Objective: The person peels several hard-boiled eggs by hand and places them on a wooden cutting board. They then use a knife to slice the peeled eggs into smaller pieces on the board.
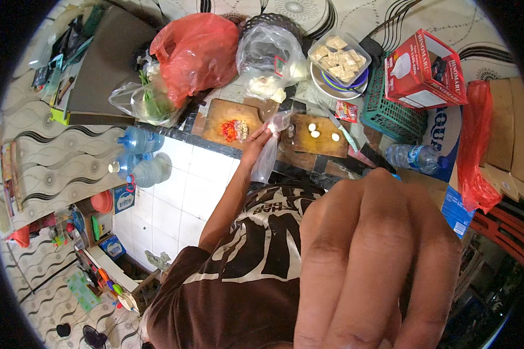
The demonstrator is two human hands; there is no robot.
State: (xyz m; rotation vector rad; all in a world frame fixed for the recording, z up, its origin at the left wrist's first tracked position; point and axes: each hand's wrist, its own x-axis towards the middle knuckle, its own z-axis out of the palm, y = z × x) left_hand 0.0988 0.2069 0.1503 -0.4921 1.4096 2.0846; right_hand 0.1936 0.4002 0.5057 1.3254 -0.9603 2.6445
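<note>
My left hand [260, 138] grips a clear plastic bag [263, 163] at the counter's front edge, between two wooden chopping boards. Chopped red chili [229, 131] and pale chopped bits, perhaps garlic [242, 129], lie on the left board [216, 114]. On the right board [321, 144] rest three whitish peeled cloves [315, 134]. A knife [344, 131] with a pale green handle slants across that board's right side. Raised close to the camera, my right hand [375, 261] has its fingers bent together; its fingertips are hidden, so I cannot tell whether it holds anything.
Behind the boards stand a red plastic bag [196, 56], a clear bag of vegetables [268, 61] and a tub of tempeh pieces [339, 61] on stacked dishes. Rightward are a red sachet [346, 111], a green basket [391, 107], a bulb box [423, 74] and a water bottle [412, 158].
</note>
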